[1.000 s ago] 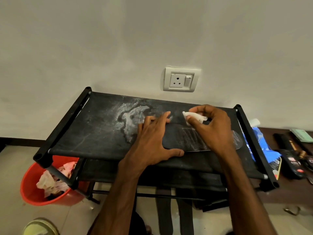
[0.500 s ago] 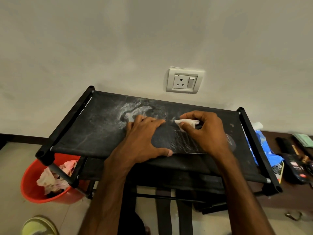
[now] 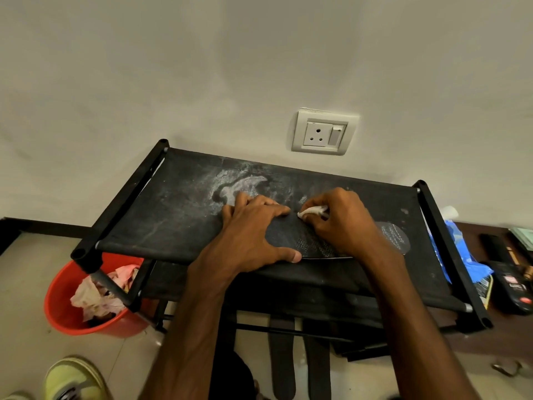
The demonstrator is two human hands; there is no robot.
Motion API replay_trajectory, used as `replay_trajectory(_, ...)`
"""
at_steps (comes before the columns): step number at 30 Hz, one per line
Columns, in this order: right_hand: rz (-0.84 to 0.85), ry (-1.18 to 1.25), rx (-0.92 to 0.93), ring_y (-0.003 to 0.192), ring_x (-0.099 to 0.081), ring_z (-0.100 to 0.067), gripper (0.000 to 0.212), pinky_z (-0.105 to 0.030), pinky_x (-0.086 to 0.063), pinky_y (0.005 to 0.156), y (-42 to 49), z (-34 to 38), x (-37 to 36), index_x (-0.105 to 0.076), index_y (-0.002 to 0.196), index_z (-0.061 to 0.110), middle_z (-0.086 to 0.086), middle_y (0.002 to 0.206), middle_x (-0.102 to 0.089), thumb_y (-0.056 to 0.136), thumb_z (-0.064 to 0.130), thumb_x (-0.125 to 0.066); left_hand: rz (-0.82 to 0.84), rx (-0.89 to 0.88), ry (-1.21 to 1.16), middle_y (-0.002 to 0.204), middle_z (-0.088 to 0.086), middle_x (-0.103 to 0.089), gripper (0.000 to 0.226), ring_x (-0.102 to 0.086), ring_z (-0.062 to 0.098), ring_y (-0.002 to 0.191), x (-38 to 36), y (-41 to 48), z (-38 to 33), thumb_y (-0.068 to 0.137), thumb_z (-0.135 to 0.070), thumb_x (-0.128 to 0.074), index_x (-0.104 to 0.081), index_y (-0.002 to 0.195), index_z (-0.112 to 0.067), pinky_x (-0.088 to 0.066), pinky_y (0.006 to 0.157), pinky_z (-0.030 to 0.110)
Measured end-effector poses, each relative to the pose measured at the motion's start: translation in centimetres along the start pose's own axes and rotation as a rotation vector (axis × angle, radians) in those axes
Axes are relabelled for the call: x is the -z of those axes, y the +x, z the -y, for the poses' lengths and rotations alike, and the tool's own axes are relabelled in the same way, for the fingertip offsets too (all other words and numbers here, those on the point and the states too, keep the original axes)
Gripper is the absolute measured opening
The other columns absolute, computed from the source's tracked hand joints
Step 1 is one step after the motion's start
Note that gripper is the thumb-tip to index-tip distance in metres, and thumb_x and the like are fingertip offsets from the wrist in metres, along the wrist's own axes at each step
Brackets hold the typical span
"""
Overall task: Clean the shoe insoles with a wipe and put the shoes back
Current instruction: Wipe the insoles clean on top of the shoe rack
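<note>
right fingers (image 3: 318, 224) pinch a small white wipe (image 3: 313, 210) against a dark insole (image 3: 300, 241); left fingers (image 3: 259, 204), spread flat, pin it to the rack's top shelf (image 3: 173, 220). cleaning looks midway: a green shoe (image 3: 72, 376) on the floor is not yet put back.

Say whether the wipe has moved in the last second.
Yes. The wipe, pinched in the right hand, slid left: it was below-right of the wall socket, now below-left.
</note>
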State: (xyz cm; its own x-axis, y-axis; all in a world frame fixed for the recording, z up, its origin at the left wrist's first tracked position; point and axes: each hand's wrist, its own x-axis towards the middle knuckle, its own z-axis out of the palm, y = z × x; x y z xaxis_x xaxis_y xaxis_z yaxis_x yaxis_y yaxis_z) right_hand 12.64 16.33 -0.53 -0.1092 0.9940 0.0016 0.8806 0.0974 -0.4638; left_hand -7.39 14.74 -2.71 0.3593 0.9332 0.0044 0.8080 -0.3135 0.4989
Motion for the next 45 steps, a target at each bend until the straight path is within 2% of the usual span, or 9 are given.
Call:
replay_trajectory(4, 0.127, 0.004, 0.012, 0.087, -0.069, -0.012, 0.016, -0.043, -0.061, 0.081, -0.2, -0.3, 1.0, -0.081, 0.097, 0.034, 0.008, 0.097, -0.076, 0.087, 0.022, -0.079, -0.001, 0.003, -0.019, 0.143, -0.016, -0.04, 0.091, -0.02, 0.012, 0.13, -0.1, 0.0, 0.1, 0.063, -0.074, -0.076, -0.045, 0.143, -0.043, -0.011, 0.097, 0.033)
replay_trajectory(11, -0.143, -0.063, -0.055, 0.091, -0.07, -0.02, 0.018, -0.044, -0.06, 0.081, -0.4, 0.5, -0.6, -0.079, 0.105, 0.036, 0.004, 0.102, -0.077, 0.089, 0.029, -0.076, -0.016, 0.008, -0.036, 0.141, -0.017, -0.042, 0.084, -0.021, 0.013, 0.129, -0.1, 0.0, 0.0, 0.063, -0.071, -0.078, -0.049, 0.138, -0.046, -0.013, 0.1, 0.035)
replay_trajectory(18, 0.18, -0.021, 0.012, 0.084, -0.069, -0.008, 0.013, -0.042, -0.062, 0.078, -0.6, 0.3, 1.1, -0.081, 0.096, 0.035, 0.012, 0.095, -0.076, 0.085, 0.029, -0.081, -0.019, 0.012, -0.055, 0.14, -0.017, -0.043, 0.086, -0.022, 0.012, 0.128, -0.1, -0.1, 0.1, 0.062, -0.07, -0.08, -0.05, 0.138, -0.044, -0.015, 0.101, 0.037)
replay_trajectory(24, -0.122, -0.046, -0.061, 0.086, -0.069, -0.016, 0.016, -0.039, -0.059, 0.078, -0.4, 0.6, -0.7, -0.079, 0.101, 0.037, 0.008, 0.098, -0.078, 0.087, 0.03, -0.078, -0.008, 0.02, -0.077, 0.141, -0.018, -0.042, 0.082, -0.022, 0.013, 0.129, -0.1, -0.2, 0.0, 0.063, -0.068, -0.081, -0.05, 0.136, -0.046, -0.016, 0.104, 0.038)
replay_trajectory(27, -0.18, -0.003, -0.072, 0.09, -0.071, -0.018, 0.014, -0.042, -0.06, 0.081, -0.2, 0.8, -1.1, -0.08, 0.101, 0.035, 0.008, 0.101, -0.078, 0.088, 0.028, -0.076, -0.012, 0.021, -0.072, 0.141, -0.018, -0.041, 0.082, -0.022, 0.013, 0.129, 0.0, -0.2, 0.0, 0.063, -0.067, -0.081, -0.05, 0.136, -0.046, -0.016, 0.104, 0.038)
replay_trajectory(30, -0.117, -0.038, 0.0, 0.088, -0.071, -0.018, 0.015, -0.042, -0.061, 0.08, -0.2, 0.9, -1.0, -0.08, 0.102, 0.033, 0.005, 0.099, -0.078, 0.09, 0.025, -0.075, 0.004, 0.029, -0.072, 0.141, -0.018, -0.042, 0.083, -0.022, 0.013, 0.129, 0.1, -0.2, -0.1, 0.064, -0.068, -0.081, -0.05, 0.138, -0.045, -0.017, 0.108, 0.041)
replay_trajectory(36, 0.224, 0.036, 0.116, 0.087, -0.07, -0.006, 0.017, -0.038, -0.063, 0.079, -0.7, 0.8, 1.1, -0.082, 0.097, 0.035, 0.012, 0.097, -0.077, 0.085, 0.023, -0.081, -0.002, 0.032, -0.071, 0.14, -0.018, -0.045, 0.085, -0.024, 0.014, 0.128, 0.3, -0.1, -0.3, 0.063, -0.068, -0.082, -0.051, 0.138, -0.042, -0.019, 0.102, 0.039)
replay_trajectory(42, -0.014, -0.025, 0.061, 0.084, -0.069, -0.011, 0.016, -0.041, -0.061, 0.078, -1.1, 1.2, 0.2, -0.081, 0.1, 0.035, 0.008, 0.093, -0.077, 0.087, 0.026, -0.079, 0.02, 0.047, -0.134, 0.143, -0.02, -0.041, 0.081, -0.023, 0.012, 0.13, 0.4, -0.6, -0.1, 0.068, -0.06, -0.082, -0.05, 0.14, -0.041, -0.013, 0.103, 0.035)
replay_trajectory(45, 0.052, 0.01, 0.085, 0.083, -0.07, -0.01, 0.016, -0.041, -0.062, 0.077, -1.7, 0.9, 0.2, -0.082, 0.099, 0.032, 0.007, 0.093, -0.078, 0.086, 0.023, -0.079, 0.023, 0.044, -0.131, 0.143, -0.019, -0.042, 0.081, -0.023, 0.013, 0.13, 0.5, -0.7, -0.3, 0.069, -0.057, -0.083, -0.049, 0.141, -0.041, -0.013, 0.1, 0.033)
